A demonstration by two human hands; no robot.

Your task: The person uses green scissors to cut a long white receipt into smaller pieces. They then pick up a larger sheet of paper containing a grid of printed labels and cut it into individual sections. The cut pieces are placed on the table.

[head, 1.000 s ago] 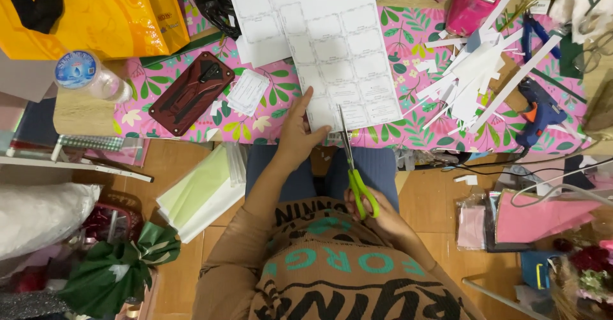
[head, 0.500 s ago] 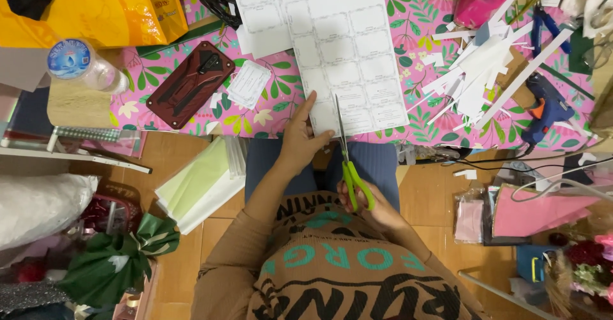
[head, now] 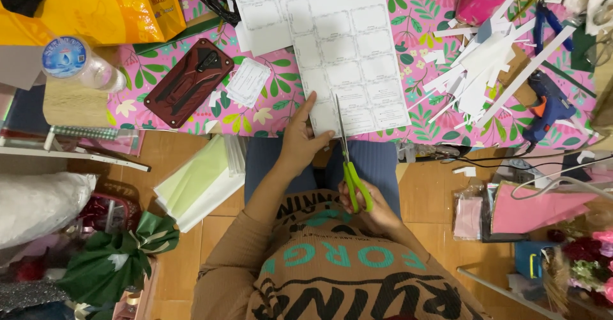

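A white printed sheet with a grid of label boxes lies on the pink floral table cover. My left hand pinches the sheet's near left corner, thumb on top. My right hand holds green-handled scissors; the blades point away from me and run up into the sheet's near edge. A second printed sheet lies under the first at the back left.
A dark red phone case and a small white card lie left of the sheet. White paper strips and a blue-orange glue gun lie right. Yellow bag, water bottle, pale green paper stack, green ribbon.
The scissors have moved forward so the blades now lie on the sheet's near edge. My left hand stays on the sheet's corner. The view has shifted slightly.
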